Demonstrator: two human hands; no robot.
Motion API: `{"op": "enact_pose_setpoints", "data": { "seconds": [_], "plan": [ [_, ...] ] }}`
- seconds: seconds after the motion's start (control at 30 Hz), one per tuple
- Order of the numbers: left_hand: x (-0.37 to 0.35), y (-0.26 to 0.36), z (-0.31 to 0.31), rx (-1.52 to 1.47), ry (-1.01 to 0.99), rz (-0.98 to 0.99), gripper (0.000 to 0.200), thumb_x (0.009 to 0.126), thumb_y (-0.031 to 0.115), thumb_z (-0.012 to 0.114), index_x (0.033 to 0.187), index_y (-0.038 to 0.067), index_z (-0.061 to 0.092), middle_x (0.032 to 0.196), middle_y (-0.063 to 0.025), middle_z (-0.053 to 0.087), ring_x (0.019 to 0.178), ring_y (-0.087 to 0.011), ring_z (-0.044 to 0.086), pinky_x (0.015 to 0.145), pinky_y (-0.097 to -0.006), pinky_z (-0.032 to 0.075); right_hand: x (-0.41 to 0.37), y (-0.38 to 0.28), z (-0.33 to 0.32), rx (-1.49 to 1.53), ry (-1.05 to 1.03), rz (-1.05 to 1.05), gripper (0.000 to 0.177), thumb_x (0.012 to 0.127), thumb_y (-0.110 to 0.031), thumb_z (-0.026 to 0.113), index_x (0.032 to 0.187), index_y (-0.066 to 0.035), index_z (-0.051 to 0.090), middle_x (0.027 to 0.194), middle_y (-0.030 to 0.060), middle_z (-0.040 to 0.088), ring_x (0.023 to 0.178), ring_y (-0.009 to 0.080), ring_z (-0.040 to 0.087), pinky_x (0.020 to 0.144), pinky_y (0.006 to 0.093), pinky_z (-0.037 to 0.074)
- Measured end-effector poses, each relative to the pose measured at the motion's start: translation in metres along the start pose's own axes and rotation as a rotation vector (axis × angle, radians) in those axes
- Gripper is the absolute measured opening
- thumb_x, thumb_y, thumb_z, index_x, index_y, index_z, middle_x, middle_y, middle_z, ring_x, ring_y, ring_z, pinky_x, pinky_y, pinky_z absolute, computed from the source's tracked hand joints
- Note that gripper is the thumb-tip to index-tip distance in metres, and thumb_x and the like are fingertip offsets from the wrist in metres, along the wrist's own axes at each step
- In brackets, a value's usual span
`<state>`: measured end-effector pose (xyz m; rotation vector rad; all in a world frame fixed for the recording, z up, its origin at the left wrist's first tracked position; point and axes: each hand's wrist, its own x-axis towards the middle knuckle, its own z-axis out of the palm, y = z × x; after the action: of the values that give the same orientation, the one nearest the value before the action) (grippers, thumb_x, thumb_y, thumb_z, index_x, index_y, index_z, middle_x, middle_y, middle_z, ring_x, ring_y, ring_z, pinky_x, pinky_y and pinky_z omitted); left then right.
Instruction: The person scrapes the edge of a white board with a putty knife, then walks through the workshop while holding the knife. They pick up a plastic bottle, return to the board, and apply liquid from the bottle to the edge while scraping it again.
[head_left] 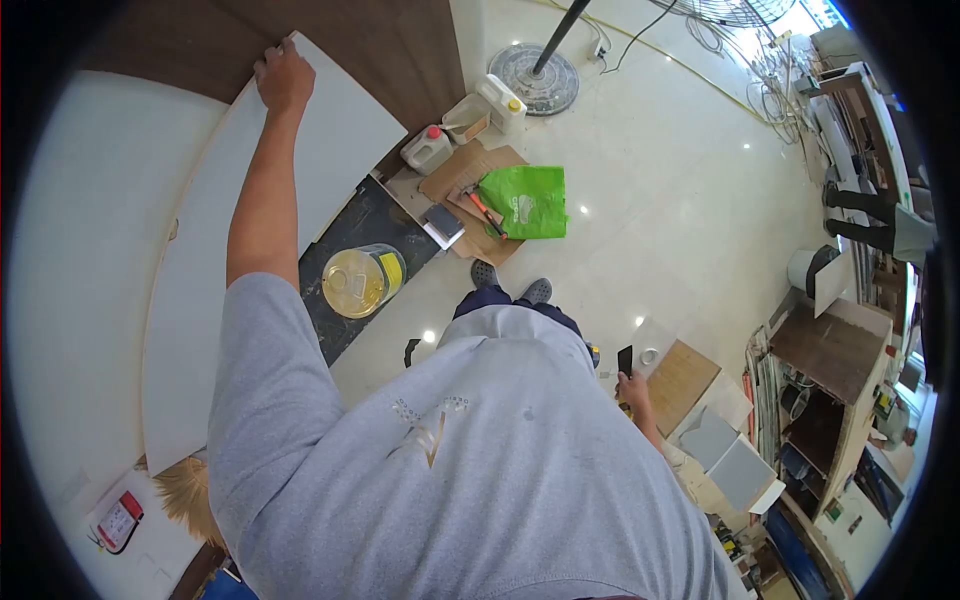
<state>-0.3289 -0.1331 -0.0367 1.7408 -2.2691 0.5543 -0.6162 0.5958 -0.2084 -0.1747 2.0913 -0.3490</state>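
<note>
At the upper left, my left hand (286, 78) has its fingers bent over the edge of a large white panel (335, 120), which leans by a brown wooden surface (390, 40). My right hand (634, 388), low on the right beside my body, is closed on a flat black object (625, 361). A metal can with a yellow label (363, 281) stands on a black board (338, 215) below the panel, near my left arm. What my left thumb does behind the panel's edge is hidden.
A green bag (525, 202), an orange-handled hammer (485, 213) and cardboard (470, 170) lie ahead of my feet. Jugs (428, 150) and a fan base (534, 78) stand beyond. Boards (675, 385) and a shelf unit (835, 350) are right; another person's legs (865, 220) show there.
</note>
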Motion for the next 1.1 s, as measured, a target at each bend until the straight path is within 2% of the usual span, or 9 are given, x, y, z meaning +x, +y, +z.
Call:
{"op": "enact_pose_setpoints", "data": {
  "seconds": [0.17,0.43,0.57,0.67,0.83,0.97,1.03,1.07,1.1],
  "plan": [
    [-0.002,-0.005,0.007,-0.055,0.151,0.037,0.037,0.083,0.015,0.047,0.119,0.006,0.049,0.109,-0.0130,0.049,0.101,-0.0326,0.046,0.085,-0.0430,0.042,-0.030,-0.042,0.008,-0.126,-0.045,-0.029,0.020,0.087,-0.017,0.051,0.089,0.003,0.048,0.061,0.0108,0.055,0.048,0.0194,0.056,0.044,0.0325,0.046],
    [-0.001,0.002,0.002,-0.082,0.115,-0.045,0.029,0.083,0.010,0.046,0.109,0.001,0.055,0.107,-0.0099,0.050,0.098,-0.0296,0.048,0.086,-0.0427,0.040,0.021,-0.084,-0.020,-0.235,0.019,-0.159,0.019,0.087,-0.017,0.049,0.092,0.002,0.046,0.061,0.0126,0.055,0.047,0.0223,0.058,0.044,0.0340,0.046],
    [-0.006,0.013,0.000,-0.076,0.158,-0.042,0.029,0.082,0.010,0.048,0.108,0.001,0.055,0.104,-0.0098,0.052,0.097,-0.0293,0.048,0.086,-0.0427,0.040,0.052,-0.135,-0.049,-0.267,0.049,-0.277,0.017,0.088,-0.017,0.047,0.090,0.000,0.045,0.061,0.0102,0.056,0.047,0.0199,0.056,0.043,0.0335,0.045],
    [-0.013,0.015,-0.005,-0.057,0.129,-0.036,0.029,0.080,0.008,0.048,0.107,0.001,0.056,0.104,-0.0100,0.052,0.098,-0.0291,0.048,0.087,-0.0423,0.040,0.091,-0.153,-0.054,-0.438,0.203,-0.559,0.016,0.088,-0.016,0.047,0.091,0.000,0.044,0.061,0.0101,0.055,0.046,0.0197,0.056,0.042,0.0333,0.046],
    [-0.016,0.020,0.012,-0.085,0.362,-0.081,0.028,0.077,0.004,0.049,0.103,0.000,0.057,0.101,-0.0109,0.054,0.099,-0.0302,0.050,0.087,-0.0416,0.042,0.084,-0.267,-0.074,-0.289,-0.015,-0.548,0.014,0.086,-0.012,0.047,0.093,0.000,0.043,0.061,0.0088,0.054,0.047,0.0167,0.054,0.042,0.0305,0.046],
    [-0.026,0.033,-0.003,-0.258,0.321,-0.252,0.029,0.076,0.002,0.048,0.103,-0.001,0.056,0.102,-0.0127,0.054,0.100,-0.0283,0.051,0.084,-0.0380,0.044,0.121,-0.318,-0.076,-0.384,-0.287,-0.756,0.012,0.088,-0.013,0.045,0.093,-0.003,0.044,0.061,0.0079,0.055,0.046,0.0161,0.054,0.043,0.0297,0.045],
    [-0.026,0.039,-0.005,-0.303,0.255,-0.328,0.029,0.078,0.004,0.048,0.106,0.001,0.055,0.106,-0.0129,0.053,0.106,-0.0280,0.048,0.089,-0.0421,0.041,0.139,-0.353,-0.081,-0.446,-0.499,-0.750,0.014,0.088,-0.012,0.044,0.095,0.000,0.043,0.063,0.0097,0.057,0.047,0.0165,0.057,0.044,0.0295,0.046],
    [-0.022,0.038,-0.009,-0.238,0.228,-0.352,0.033,0.077,0.003,0.048,0.109,0.002,0.054,0.110,-0.0123,0.051,0.109,-0.0279,0.046,0.092,-0.0438,0.040,0.155,-0.368,-0.083,-0.532,-0.532,-0.746,0.012,0.087,-0.011,0.046,0.091,0.000,0.042,0.064,0.0101,0.059,0.049,0.0173,0.057,0.044,0.0310,0.045],
    [-0.020,0.040,-0.012,-0.179,0.204,-0.360,0.036,0.077,0.001,0.047,0.113,0.003,0.053,0.114,-0.0116,0.049,0.113,-0.0278,0.044,0.094,-0.0454,0.038,0.170,-0.382,-0.085,-0.550,-0.568,-0.704,0.015,0.087,-0.011,0.045,0.095,0.001,0.042,0.065,0.0112,0.060,0.047,0.0179,0.058,0.043,0.0306,0.046]
  ]
}}
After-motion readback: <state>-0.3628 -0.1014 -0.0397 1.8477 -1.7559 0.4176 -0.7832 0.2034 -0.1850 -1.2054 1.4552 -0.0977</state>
